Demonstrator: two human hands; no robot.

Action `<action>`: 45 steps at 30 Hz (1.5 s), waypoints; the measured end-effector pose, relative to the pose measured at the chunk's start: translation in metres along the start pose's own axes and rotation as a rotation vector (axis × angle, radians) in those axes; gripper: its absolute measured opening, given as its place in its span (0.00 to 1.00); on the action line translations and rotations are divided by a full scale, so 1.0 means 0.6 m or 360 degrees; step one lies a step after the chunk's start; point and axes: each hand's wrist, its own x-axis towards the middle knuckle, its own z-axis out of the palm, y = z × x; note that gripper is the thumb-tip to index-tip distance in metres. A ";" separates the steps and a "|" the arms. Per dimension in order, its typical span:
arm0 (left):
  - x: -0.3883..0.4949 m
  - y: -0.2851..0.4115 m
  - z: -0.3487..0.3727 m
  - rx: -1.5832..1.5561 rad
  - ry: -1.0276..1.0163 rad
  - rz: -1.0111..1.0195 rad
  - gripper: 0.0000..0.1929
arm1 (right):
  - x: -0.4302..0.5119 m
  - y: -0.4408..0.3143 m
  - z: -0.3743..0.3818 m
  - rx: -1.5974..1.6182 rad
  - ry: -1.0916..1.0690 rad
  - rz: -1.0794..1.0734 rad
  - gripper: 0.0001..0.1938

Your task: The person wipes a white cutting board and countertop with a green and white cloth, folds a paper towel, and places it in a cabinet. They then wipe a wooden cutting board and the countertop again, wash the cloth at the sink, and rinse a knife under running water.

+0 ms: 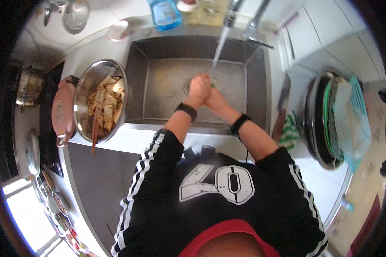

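Observation:
Over the stainless steel sink (167, 106), my left hand (200, 86) and my right hand (215, 96) are pressed together, just below a stream of water from the faucet (230, 19). A little bit of something green shows at the fingers; what it is, and which hand has it, I cannot tell. My fingers are mostly hidden by the backs of the hands. Beneath them the round drain of the sink partly shows. Left of the sink stands a steel bowl (80, 112) of cut pale-brown pieces (107, 106), with wooden chopsticks (96, 131) leaning over its rim.
A pink pan (61, 110) lies beside the bowl. Behind the sink are a blue soap bottle (165, 14) and a second faucet-like metal fixture (252, 30). On the right are a knife (281, 112), a green-striped cloth (289, 131) and stacked basins (318, 119).

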 end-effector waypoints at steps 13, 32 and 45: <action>0.001 -0.006 0.001 -0.0737 -0.0144 -0.0738 0.18 | -0.052 -0.061 -0.031 0.0419 0.0282 0.0256 0.35; -0.032 0.072 -0.136 -0.3140 -0.0913 -0.0283 0.40 | -0.058 -0.172 -0.085 0.4099 -0.0997 -0.0066 0.26; -0.045 0.158 -0.194 -0.2054 -0.0643 -0.0062 0.21 | -0.108 -0.178 -0.151 0.3646 -0.0869 0.0252 0.12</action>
